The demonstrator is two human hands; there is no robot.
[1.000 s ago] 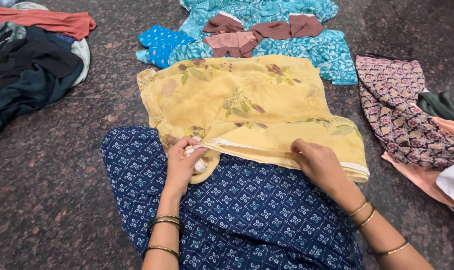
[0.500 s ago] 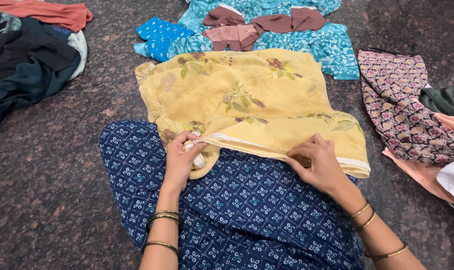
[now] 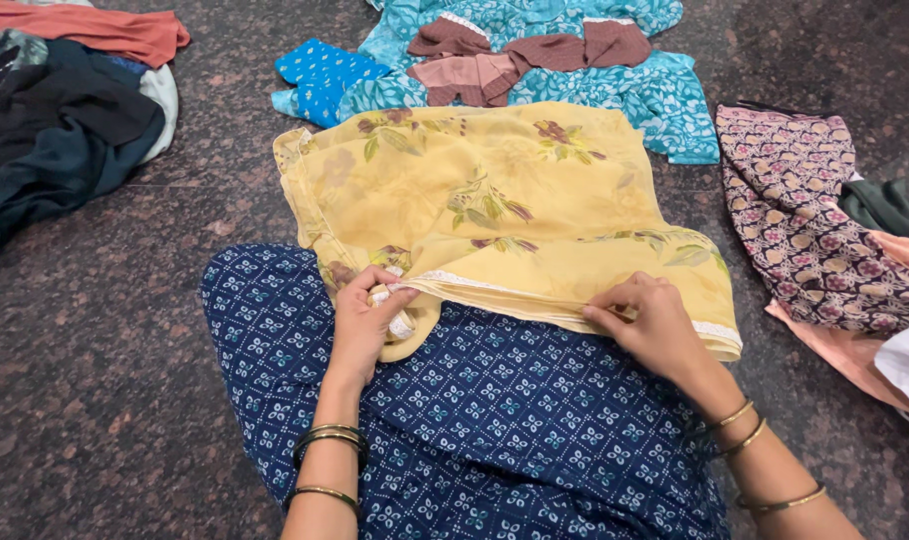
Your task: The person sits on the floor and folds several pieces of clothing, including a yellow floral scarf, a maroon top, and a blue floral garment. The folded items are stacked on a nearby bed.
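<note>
Head view looks straight down at a yellow floral garment (image 3: 495, 215) spread on the dark speckled stone floor (image 3: 95, 400), its near part draped over a navy printed cloth (image 3: 495, 410) that lies closest to the person. The yellow piece stretches away from the hands toward the far side of the floor, while its folded near hem, edged with a thin white lace strip (image 3: 495, 287), runs crosswise from left to right, so the long axis of that hem lies side to side between the two hands. The left hand (image 3: 363, 322) is closed around the bunched left end of the hem, fingers curled tight on the fabric. The right hand (image 3: 650, 322) pinches the same hem further along, fingers pressed together on the fold, short of the hem's right corner. Both hands touch the garment, so neither is nearer than the other; they sit well apart along the edge. Counted: one yellow garment, one navy cloth, two hands, two bangles seen on the left wrist and three on the right. Beyond the yellow piece lies one turquoise printed garment (image 3: 665, 95) with one brown piece (image 3: 515, 55) on it. One dark heap of clothes (image 3: 55, 130) sits at the far left, and one maroon patterned cloth (image 3: 805, 220) lies at the right edge with other pieces.
</note>
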